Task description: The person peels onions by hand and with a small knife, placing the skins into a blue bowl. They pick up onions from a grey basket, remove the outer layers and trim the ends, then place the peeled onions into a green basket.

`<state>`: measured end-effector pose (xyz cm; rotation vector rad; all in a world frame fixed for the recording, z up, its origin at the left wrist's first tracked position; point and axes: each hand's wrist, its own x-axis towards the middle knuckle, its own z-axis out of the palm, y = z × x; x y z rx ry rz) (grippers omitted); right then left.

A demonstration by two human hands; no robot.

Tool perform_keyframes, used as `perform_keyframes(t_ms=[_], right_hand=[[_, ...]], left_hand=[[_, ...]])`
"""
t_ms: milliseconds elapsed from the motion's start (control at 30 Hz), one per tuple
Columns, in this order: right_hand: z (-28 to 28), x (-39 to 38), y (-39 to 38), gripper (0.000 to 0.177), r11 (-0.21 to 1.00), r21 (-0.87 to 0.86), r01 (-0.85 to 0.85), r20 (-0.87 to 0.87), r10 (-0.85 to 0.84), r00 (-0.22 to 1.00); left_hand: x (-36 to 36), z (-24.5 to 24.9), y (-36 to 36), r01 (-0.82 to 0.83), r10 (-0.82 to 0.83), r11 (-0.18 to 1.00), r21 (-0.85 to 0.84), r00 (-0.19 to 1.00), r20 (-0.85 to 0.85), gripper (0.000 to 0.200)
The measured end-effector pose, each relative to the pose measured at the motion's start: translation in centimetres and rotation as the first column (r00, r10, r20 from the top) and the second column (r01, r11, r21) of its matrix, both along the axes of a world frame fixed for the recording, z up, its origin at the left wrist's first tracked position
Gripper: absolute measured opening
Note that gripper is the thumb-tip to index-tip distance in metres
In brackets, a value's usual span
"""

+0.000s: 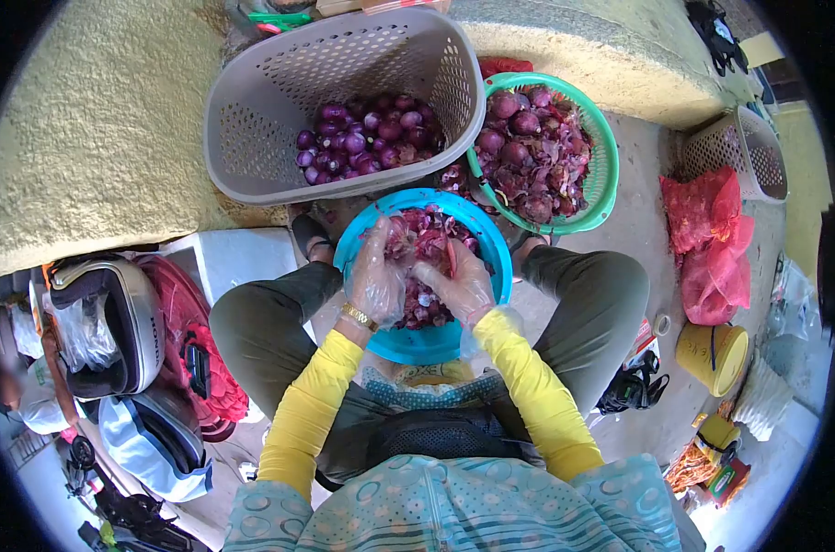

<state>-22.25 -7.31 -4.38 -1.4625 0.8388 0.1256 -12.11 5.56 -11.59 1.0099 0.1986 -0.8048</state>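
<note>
Both hands wear clear plastic gloves and work close together over a blue basin (348,244) of red onions and loose skins. My left hand (378,283), a gold watch at its wrist, curls around a red onion (401,241) that its fingers partly cover. Beside it, my right hand (462,283) is closed with the thumb pointing toward the left hand. A slim reddish-orange thing (451,256) shows along its fingers; I cannot tell what it is. Onion skins (422,308) lie in the basin below the hands.
Behind the basin stands a grey perforated basket (243,138) of peeled purple onions (362,138). Right of it, a green basket (606,170) holds unpeeled onions (519,138). Red mesh bags (712,248) and a yellow bucket (703,354) sit at right. A person (45,396) is at far left.
</note>
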Motion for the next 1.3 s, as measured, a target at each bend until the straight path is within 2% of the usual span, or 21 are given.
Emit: perform_keyframes(t_ms=[33, 67, 200, 333, 400, 467, 533, 600, 667, 700, 767, 833, 900, 967, 1000, 1033, 1100, 1133, 1167, 1267, 1300], right_hand=[[0.3, 0.1, -0.3, 0.043, 0.993, -0.112, -0.027, -0.05, 0.021, 0.999], [-1.1, -0.1, -0.2, 0.055, 0.996, -0.084, 0.034, -0.048, -0.039, 0.998], [-5.0, -0.7, 0.1, 0.062, 0.993, 0.024, 0.117, 0.093, -0.118, 0.989], [-4.6, -0.8, -0.1, 0.052, 1.0, -0.02, 0.015, -0.059, -0.016, 0.998], [-4.9, -0.9, -0.1, 0.049, 0.999, -0.034, -0.024, -0.107, 0.021, 0.994], [-6.3, -1.1, 0.2, 0.05, 0.975, -0.22, -0.045, -0.139, 0.014, 0.99], [-5.9, -1.0, 0.1, 0.05, 0.968, -0.246, -0.054, -0.137, 0.02, 0.99], [-6.5, -1.5, 0.0, 0.05, 0.96, -0.272, -0.063, -0.134, 0.027, 0.991], [-8.7, -2.3, 0.0, 0.044, 0.9, -0.361, -0.245, -0.058, 0.241, 0.969], [-7.2, -2.1, -0.1, 0.044, 0.899, -0.363, -0.244, -0.055, 0.241, 0.969], [-1.9, -1.0, -0.9, 0.041, 0.979, 0.1, -0.176, -0.171, 0.191, 0.967], [-0.2, -1.0, -1.4, 0.04, 0.981, 0.135, -0.139, -0.176, 0.162, 0.971], [0.1, -1.3, -1.9, 0.038, 0.98, 0.17, -0.106, -0.177, 0.136, 0.975], [-0.4, -1.2, -2.6, 0.036, 0.988, -0.009, -0.154, 0.051, 0.154, 0.987], [2.3, -0.5, -3.0, 0.029, 0.964, 0.247, -0.095, 0.094, 0.074, 0.993], [3.4, 0.2, -3.5, 0.029, 0.965, 0.24, -0.105, 0.108, 0.081, 0.991], [4.9, 1.7, -4.9, 0.026, 0.954, 0.274, -0.121, 0.332, 0.025, 0.943], [6.5, 2.8, -5.4, 0.029, 0.957, 0.264, -0.123, 0.357, 0.022, 0.934], [5.8, 4.0, -6.3, 0.032, 0.953, 0.244, -0.178, 0.492, 0.037, 0.87], [7.1, 8.1, -9.2, 0.033, 0.955, 0.082, -0.284, 0.554, 0.193, 0.81], [8.1, 9.4, -9.4, 0.03, 0.961, 0.122, -0.247, 0.537, 0.146, 0.831]], left_hand=[[-0.2, 0.8, -0.4, -0.11, 0.055, 0.973, -0.203, 0.964, -0.259, 0.029], [0.0, 0.9, -0.4, -0.109, 0.053, 0.973, -0.206, 0.964, -0.26, 0.029], [0.7, 1.4, -0.2, -0.234, 0.151, 0.956, -0.176, 0.909, -0.389, 0.026], [0.5, 2.1, -0.1, -0.26, 0.163, 0.954, -0.148, 0.867, -0.472, 0.024], [0.4, 2.4, -0.3, -0.231, 0.153, 0.964, -0.129, 0.886, -0.439, 0.023], [0.2, 2.3, -0.2, -0.205, 0.145, 0.973, -0.108, 0.903, -0.405, 0.022], [-0.1, 1.5, 0.2, -0.188, 0.162, 0.979, -0.072, 0.949, -0.27, 0.022], [0.0, 1.1, 1.1, -0.173, 0.153, 0.982, -0.071, 0.961, -0.229, 0.022], [-0.2, 1.8, 1.4, -0.155, 0.14, 0.985, -0.07, 0.972, -0.187, 0.024], [-0.4, 3.3, 1.1, -0.194, 0.184, 0.98, -0.037, 0.967, -0.179, 0.024], [0.0, 6.5, 0.6, -0.234, 0.229, 0.972, -0.013, 0.96, -0.161, 0.025], [0.7, 9.2, 0.4, -0.223, 0.207, 0.969, -0.103, 0.968, -0.141, 0.025], [2.1, 8.7, 1.1, -0.23, 0.198, 0.955, -0.186, 0.964, -0.176, 0.03], [3.9, 11.6, 0.6, -0.148, 0.109, 0.975, -0.169, 0.97, -0.219, 0.035], [4.9, 11.8, 0.6, -0.086, 0.049, 0.971, -0.221, 0.984, -0.17, 0.039], [5.6, 12.5, -0.1, -0.09, 0.055, 0.969, -0.228, 0.986, -0.156, 0.039], [6.8, 14.2, -2.4, -0.19, 0.163, 0.956, -0.222, 0.977, -0.135, 0.04], [7.5, 15.0, -3.3, -0.184, 0.155, 0.94, -0.287, 0.98, -0.121, 0.042], [8.5, 15.2, -4.0, -0.183, 0.157, 0.937, -0.299, 0.982, -0.108, 0.042], [11.9, 14.3, -5.8, -0.141, 0.069, 0.88, -0.453, 0.983, -0.171, 0.044], [12.6, 14.5, -6.4, -0.136, 0.069, 0.874, -0.466, 0.985, -0.158, 0.044]])
